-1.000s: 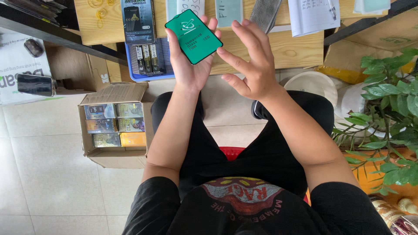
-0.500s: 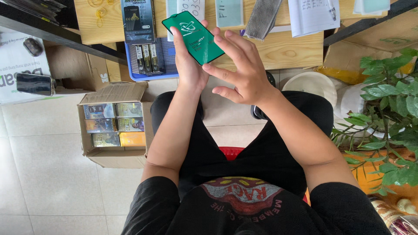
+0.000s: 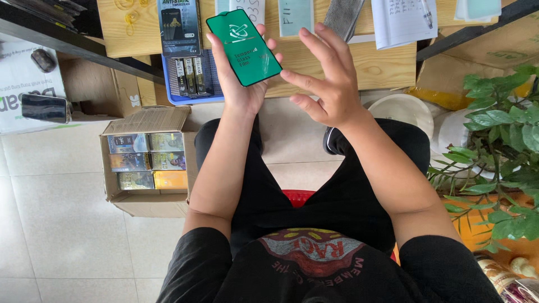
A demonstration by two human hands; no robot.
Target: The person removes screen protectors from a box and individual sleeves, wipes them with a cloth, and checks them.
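Closest to the camera are the person's black-clad lap and the red stool [image 3: 297, 196] beneath, with tiled floor [image 3: 62, 224] on either side. Above the knees, the left hand [image 3: 241, 84] is raised with its fingers [image 3: 216, 53] wrapped around the edges of a green screen-protector sheet [image 3: 244, 46], a thin rounded rectangle held tilted, face up, just in front of the desk [image 3: 382, 64] edge. The right hand [image 3: 325, 84] hovers beside it, fingers spread and empty, its fingertips near the sheet's right edge but not clearly touching it. The grip on the sheet is light and at the rim only, so a nudge from the right hand could likely tip it out; with nothing below it except the lap and hard tiles, a thin glass piece would probably crack or chip on landing. A fingertip laid flat on its face could also smear it. To the left on the floor stands an open cardboard box [image 3: 149, 168] of small packets. Farther off, on the desk, a blue tray [image 3: 191, 84] holding packaged boxes sits near the edge beside the left hand, where a careless wrist might knock it.
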